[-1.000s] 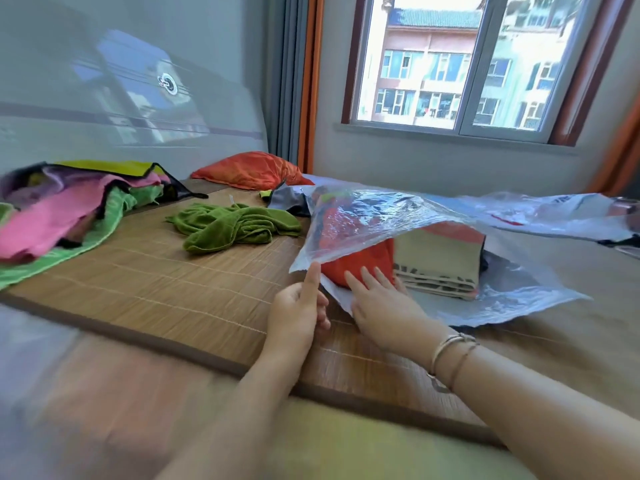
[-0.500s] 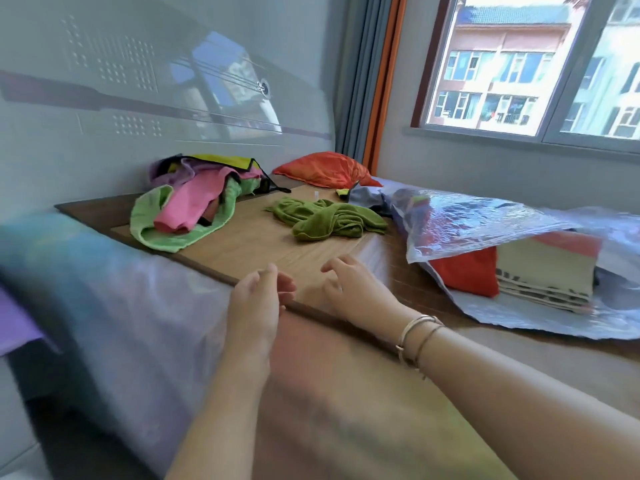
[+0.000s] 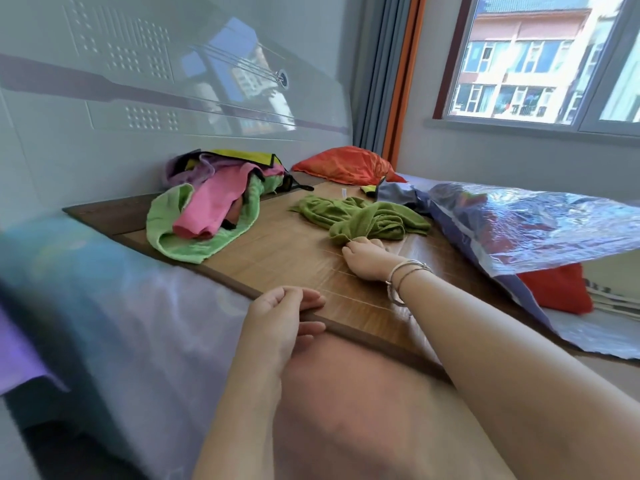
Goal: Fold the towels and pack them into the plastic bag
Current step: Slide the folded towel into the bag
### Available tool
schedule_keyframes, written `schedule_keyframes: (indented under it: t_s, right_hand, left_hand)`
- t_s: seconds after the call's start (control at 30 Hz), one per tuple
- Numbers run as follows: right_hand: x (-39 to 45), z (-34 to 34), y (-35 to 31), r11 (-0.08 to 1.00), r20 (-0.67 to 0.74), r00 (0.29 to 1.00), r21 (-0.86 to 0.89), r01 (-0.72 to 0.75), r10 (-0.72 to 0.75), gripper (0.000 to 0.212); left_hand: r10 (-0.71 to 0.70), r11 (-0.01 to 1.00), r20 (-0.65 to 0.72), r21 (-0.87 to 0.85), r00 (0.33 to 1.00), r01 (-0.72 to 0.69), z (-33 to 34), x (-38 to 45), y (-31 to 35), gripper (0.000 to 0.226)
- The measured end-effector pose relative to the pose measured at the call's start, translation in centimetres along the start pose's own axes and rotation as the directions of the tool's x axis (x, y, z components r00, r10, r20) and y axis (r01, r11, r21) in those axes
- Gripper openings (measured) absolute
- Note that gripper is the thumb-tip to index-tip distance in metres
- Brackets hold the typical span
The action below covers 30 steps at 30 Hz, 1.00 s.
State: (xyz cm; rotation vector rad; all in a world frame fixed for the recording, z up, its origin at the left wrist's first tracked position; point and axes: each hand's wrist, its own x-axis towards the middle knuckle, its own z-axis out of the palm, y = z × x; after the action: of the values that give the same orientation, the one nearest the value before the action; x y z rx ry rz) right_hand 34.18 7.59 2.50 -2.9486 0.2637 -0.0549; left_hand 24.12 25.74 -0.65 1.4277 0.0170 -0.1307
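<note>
Right hand [image 3: 365, 259] pinching green towel [image 3: 367, 221]. Left hand [image 3: 280, 318] loosely curled, holding nothing, at mat [image 3: 277, 247] edge. Bag [image 3: 533, 226] cut off right, contents mostly hidden.

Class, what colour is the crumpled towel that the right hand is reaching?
Olive green towel, touched by the right hand; head view.

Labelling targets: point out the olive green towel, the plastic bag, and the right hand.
olive green towel [image 3: 372, 220], head view, middle of the crumpled heap.
plastic bag [image 3: 526, 230], head view, crinkled upper sheet.
right hand [image 3: 363, 258], head view, back of the hand.
</note>
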Motion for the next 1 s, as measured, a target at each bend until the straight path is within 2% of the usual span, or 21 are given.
schedule_keyframes:
  t_s: [0.07,0.17,0.2,0.27,0.37,0.43,0.5,0.67,0.77,0.83,0.87,0.9,1.0]
  right_hand:
    - [-2.5,-0.5,0.0,0.993,-0.067,0.998,0.121,0.006,0.002,0.041]
    - [-8.1,-0.9,1.3,0.956,-0.217,0.971,0.251,0.154,-0.100,0.040]
    - [-10.5,-1.0,1.9,0.926,-0.282,0.952,0.314,0.210,-0.120,0.034]
    - [-15.6,-1.2,3.2,0.869,-0.370,0.918,0.397,0.296,-0.143,0.018]
    - [-22.8,-1.7,4.4,0.771,-0.474,0.869,0.498,0.397,-0.141,0.021]
    - [-26.7,-2.2,5.0,0.722,-0.511,0.854,0.553,0.416,-0.101,0.022]
    - [-29.9,-2.8,5.8,0.664,-0.542,0.838,0.603,0.442,-0.065,0.029]
    - [-34.9,-4.0,8.3,0.540,-0.522,0.853,0.720,0.435,0.009,0.036]
    - [-36.4,-4.4,9.6,0.492,-0.483,0.873,0.777,0.393,0.064,0.032]
    - [-37.1,-4.6,10.3,0.461,-0.452,0.887,0.808,0.367,0.088,0.034]
    - [-37.2,-4.6,10.6,0.453,-0.439,0.894,0.818,0.355,0.091,0.036]
    - [-37.3,-4.5,11.0,0.460,-0.428,0.899,0.819,0.343,0.091,0.037]
    - [-37.2,-4.1,12.0,0.491,-0.388,0.918,0.816,0.304,0.076,0.043]
  left_hand:
    - [0.028,1.000,0.005,0.003,1.000,-0.028,0.2,-0.5,-0.2,0.025]
    - [0.119,0.990,0.011,0.080,0.993,-0.119,0.9,-1.8,-0.8,0.010]
    - [0.164,0.979,0.021,0.119,0.986,-0.165,1.3,-2.4,-1.1,0.012]
    - [0.246,0.938,0.054,0.239,0.968,-0.251,2.0,-4.0,-1.4,0.036]
    - [0.353,0.791,0.118,0.493,0.928,-0.363,3.3,-6.7,-1.7,0.074]
    - [0.381,0.659,0.177,0.636,0.907,-0.401,4.3,-8.8,-1.9,0.081]
    - [0.406,0.580,0.243,0.676,0.881,-0.454,5.3,-10.8,-2.0,0.073]
    - [0.549,0.471,0.352,0.619,0.758,-0.629,7.0,-14.5,-2.1,0.022]
    - [0.582,0.363,0.408,0.644,0.703,-0.674,7.1,-15.3,-2.1,0.018]
    - [0.575,0.298,0.428,0.684,0.697,-0.666,6.8,-15.5,-2.5,0.013]
    - [0.574,0.300,0.422,0.689,0.702,-0.660,6.8,-15.6,-2.6,0.009]
    - [0.568,0.344,0.410,0.670,0.714,-0.658,6.7,-15.8,-2.5,0.007]
    - [0.461,0.582,0.417,0.524,0.783,-0.622,6.8,-16.2,-1.9,0.014]
